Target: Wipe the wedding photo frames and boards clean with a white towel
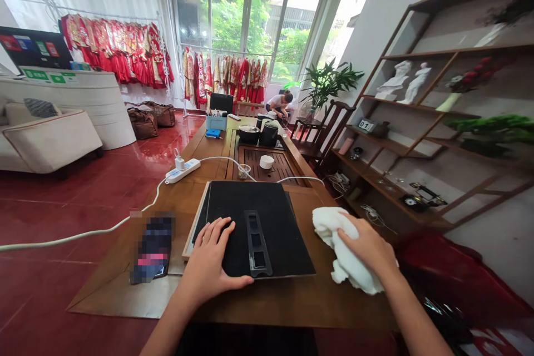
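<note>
My left hand (211,258) lies flat, fingers spread, on a black pad (283,217) that covers a tray on the wooden table (267,300). A black slotted strip (257,242) lies on the pad just right of that hand. My right hand (367,247) presses down on a crumpled white cloth (346,264) at the table's right side, beside the pad's right edge, fingers curled over it.
A blurred phone (152,247) lies left of the pad. A white power strip (182,171) with its cable, a small glass (244,171), a white cup (266,161) and kettles (269,133) stand farther back. A person (281,103) crouches at the far end. Shelves (417,139) stand right.
</note>
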Tool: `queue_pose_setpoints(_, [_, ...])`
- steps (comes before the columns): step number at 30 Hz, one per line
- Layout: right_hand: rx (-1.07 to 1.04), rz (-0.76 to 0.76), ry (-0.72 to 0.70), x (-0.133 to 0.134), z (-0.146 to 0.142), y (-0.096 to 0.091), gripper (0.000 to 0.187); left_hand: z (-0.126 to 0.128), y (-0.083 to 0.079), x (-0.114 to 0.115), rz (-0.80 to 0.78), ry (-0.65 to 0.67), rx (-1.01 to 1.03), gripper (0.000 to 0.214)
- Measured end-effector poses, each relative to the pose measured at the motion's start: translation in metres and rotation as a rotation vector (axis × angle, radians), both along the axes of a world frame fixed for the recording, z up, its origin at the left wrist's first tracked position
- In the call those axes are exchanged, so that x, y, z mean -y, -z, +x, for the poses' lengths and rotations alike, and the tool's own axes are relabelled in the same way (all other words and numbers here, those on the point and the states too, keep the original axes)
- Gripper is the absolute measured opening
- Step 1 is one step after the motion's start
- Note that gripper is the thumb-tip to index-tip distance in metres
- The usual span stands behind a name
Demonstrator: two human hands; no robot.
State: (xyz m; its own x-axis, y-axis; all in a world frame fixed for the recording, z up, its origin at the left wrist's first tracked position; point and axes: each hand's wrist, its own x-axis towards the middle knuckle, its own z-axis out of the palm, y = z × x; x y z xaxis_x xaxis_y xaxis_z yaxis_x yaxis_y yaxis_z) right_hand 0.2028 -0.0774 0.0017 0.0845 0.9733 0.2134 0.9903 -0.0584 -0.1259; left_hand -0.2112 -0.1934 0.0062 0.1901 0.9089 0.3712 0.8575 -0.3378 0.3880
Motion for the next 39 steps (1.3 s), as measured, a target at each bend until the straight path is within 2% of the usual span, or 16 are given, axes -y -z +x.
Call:
queue_pose_setpoints(3, [0.02, -0.024, -0.02, -0.005, -0.005, 0.029, 0.054, 0.0, 0.0, 0.0, 0.001, -0.001, 0.004, 0.097])
queue_pose_setpoints(6, [0.042, 0.011, -0.037, -0.007, -0.008, 0.039, 0.053, 0.001, 0.0, -0.001, 0.014, 0.003, 0.011, 0.095])
queue_pose_setpoints(16, [0.03, 0.12, -0.073, -0.024, -0.017, 0.036, 0.05, 0.0, 0.002, -0.001, 0.017, 0.007, 0.002, 0.095])
queue_pose_setpoints(33, [0.013, 0.139, -0.093, -0.057, -0.018, 0.04, 0.051, -0.002, 0.002, -0.001, -0.005, 0.004, -0.006, 0.098])
queue_pose_setpoints(37, [0.029, 0.089, -0.087, -0.056, -0.021, 0.032, 0.059, -0.002, 0.003, -0.001, 0.002, 0.005, 0.004, 0.098])
queue_pose_setpoints(39, [0.041, 0.161, -0.057, -0.049, -0.03, 0.022, 0.065, -0.002, 0.003, -0.001, 0.008, 0.003, 0.008, 0.098])
